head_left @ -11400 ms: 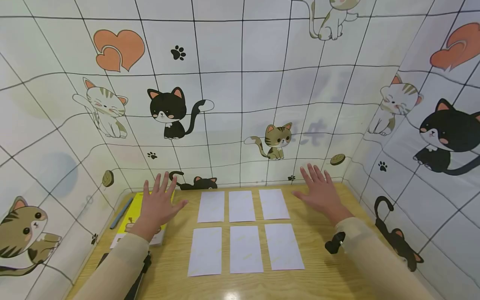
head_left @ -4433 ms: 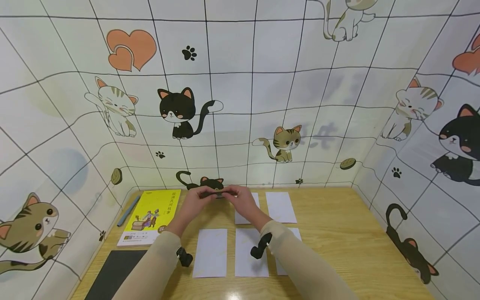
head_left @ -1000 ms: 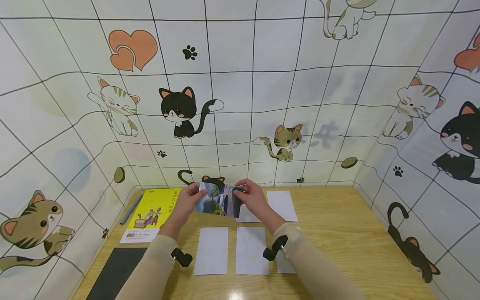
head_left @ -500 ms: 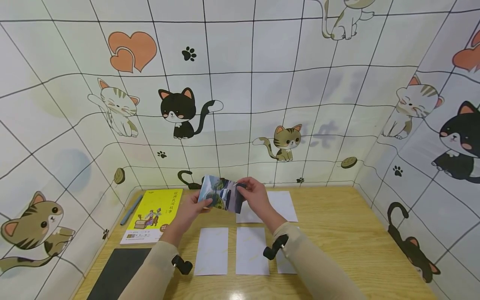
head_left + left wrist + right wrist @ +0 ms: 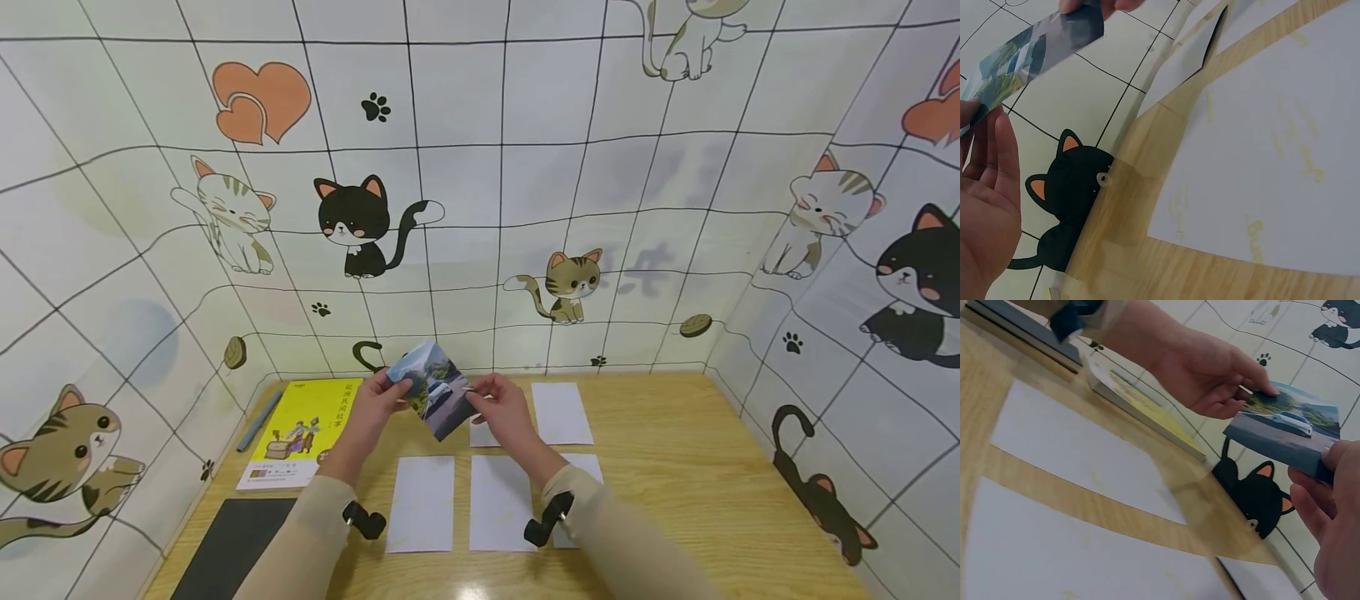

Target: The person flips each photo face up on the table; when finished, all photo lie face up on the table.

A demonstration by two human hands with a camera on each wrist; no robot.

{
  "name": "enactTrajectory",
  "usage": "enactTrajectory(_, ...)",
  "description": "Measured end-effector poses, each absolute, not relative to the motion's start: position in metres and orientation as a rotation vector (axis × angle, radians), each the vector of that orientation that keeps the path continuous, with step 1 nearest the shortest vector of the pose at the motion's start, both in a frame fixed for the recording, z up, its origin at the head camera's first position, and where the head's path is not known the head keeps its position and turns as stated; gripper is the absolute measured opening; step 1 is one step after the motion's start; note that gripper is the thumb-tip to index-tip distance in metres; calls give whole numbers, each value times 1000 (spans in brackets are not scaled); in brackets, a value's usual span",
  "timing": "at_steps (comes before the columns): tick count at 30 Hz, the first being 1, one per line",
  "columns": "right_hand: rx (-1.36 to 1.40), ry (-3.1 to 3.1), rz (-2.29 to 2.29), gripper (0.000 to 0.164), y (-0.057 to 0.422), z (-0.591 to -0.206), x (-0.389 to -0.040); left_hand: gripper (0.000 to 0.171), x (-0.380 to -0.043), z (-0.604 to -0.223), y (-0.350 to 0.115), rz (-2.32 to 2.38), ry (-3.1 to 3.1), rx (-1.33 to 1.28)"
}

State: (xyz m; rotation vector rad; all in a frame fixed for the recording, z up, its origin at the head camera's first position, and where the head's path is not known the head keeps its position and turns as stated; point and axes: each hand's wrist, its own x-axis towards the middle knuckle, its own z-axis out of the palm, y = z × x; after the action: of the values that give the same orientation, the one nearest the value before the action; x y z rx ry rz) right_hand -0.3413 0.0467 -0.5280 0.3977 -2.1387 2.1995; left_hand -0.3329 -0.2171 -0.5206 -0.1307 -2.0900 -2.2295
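Flat dark grey book (image 5: 228,550) sits on the near side of the yellow-and-white paperback (image 5: 303,412); slim blue-grey pen-like stick (image 5: 259,422) just left of the paperback. Left hand (image 5: 373,410), at the paperback's right, pinches one edge of the glossy rectangular car photo (image 5: 433,390). Photo is right of the paperback, tilted, off the wooden table (image 5: 675,467). Right hand (image 5: 506,412), farther from the paperback, has thumb and fingers closed on the photo's opposite edge. White rectangular paper cards (image 5: 422,504) lie right of the paperback.

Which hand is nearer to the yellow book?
The left. In the head view, the left hand is just by the right edge of the yellow book; the right hand is farther right, at the opposite end of the photo card both hands hold.
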Motion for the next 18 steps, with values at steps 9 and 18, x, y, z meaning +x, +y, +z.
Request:
enactTrajectory(9,387,-2221,2284,13,35,-542,-320,14,-338,-518,-218,-2220,-2044,-41)
enactTrajectory(18,515,-2376,2161,40,34,-531,-319,13,-340,-522,-221,-2192,-2107,-67)
